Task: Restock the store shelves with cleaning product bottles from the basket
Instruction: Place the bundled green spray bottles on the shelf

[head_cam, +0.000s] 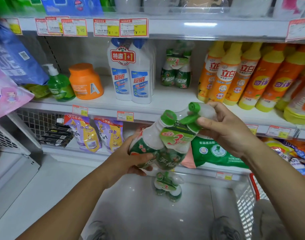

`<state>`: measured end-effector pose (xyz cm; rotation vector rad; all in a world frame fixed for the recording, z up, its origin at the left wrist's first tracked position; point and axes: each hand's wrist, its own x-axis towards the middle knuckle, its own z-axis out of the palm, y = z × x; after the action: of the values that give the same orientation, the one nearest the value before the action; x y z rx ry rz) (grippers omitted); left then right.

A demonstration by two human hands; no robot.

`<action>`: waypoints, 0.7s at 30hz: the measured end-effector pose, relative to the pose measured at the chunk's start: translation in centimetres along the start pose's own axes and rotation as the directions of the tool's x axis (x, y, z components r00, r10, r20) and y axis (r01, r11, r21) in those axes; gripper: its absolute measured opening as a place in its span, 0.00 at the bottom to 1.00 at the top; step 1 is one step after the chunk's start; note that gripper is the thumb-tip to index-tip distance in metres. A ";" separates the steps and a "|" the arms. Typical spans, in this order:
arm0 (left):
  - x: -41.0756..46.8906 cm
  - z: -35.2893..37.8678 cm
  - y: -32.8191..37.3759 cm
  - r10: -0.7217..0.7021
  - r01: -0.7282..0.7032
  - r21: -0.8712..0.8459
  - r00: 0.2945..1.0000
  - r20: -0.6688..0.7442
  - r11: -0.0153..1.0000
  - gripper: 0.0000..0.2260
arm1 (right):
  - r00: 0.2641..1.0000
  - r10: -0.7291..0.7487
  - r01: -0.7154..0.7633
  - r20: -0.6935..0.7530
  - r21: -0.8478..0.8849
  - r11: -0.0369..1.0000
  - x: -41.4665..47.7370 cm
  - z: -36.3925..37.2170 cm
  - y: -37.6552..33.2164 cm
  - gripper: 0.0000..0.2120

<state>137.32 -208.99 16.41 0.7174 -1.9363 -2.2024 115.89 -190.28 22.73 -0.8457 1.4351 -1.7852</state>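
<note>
Here, the middle shelf (169, 99) carries, from left to right, a green pump bottle (59, 85), an orange jar (85, 82), a twin pack of white toilet-cleaner bottles (130, 73) and a dense row of orange-and-yellow dish-soap bottles (235, 73). Between the white bottles and the dish soap, far back on the shelf, stands a shelf pack (178, 70) of green spray bottles. On the shelf below lie black boxes (56, 135), purple softener pouches (96, 134) and a green bag (215, 151). Price tags line the shelf edges. At the near right is the white mesh basket (246, 205) with a red handle. A low pack (167, 187) of the same bottles stands upright near its left edge; I cannot tell whether it is inside the basket or on the floor.

The held pack (165, 141) is in the air, near of the middle shelf's front edge and just below it, tilted with its tops toward the upper right. It is a shrink-wrapped bundle of white bottles with green labels, green caps, a green trigger sprayer and a band marked "3". The left hand (130, 158) grips its base, fingers curled round the bottles. The right hand (226, 125) grasps the sprayer end, thumb against the trigger.
</note>
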 end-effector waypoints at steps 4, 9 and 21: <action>-0.2 0.6 0.2 -0.043 0.045 0.119 0.999 -0.017 0.992 0.35 | 0.996 -0.010 0.003 -0.088 -0.080 0.997 -0.5 0.9 -0.6 0.39; 0.1 0.9 0.6 -0.033 0.044 0.231 0.998 -0.051 0.972 0.30 | 0.988 -0.058 0.037 -0.142 -0.145 0.989 -0.6 1.6 -0.6 0.21; 2.0 -0.7 -4.1 -0.033 0.058 0.545 0.998 -0.054 0.836 0.30 | 0.990 0.054 -0.096 -0.128 -0.352 0.931 -0.7 2.9 2.8 0.16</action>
<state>136.77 -209.68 11.89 0.8722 -2.5776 -1.6196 119.01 -191.69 20.50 -0.8627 1.8818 -1.5600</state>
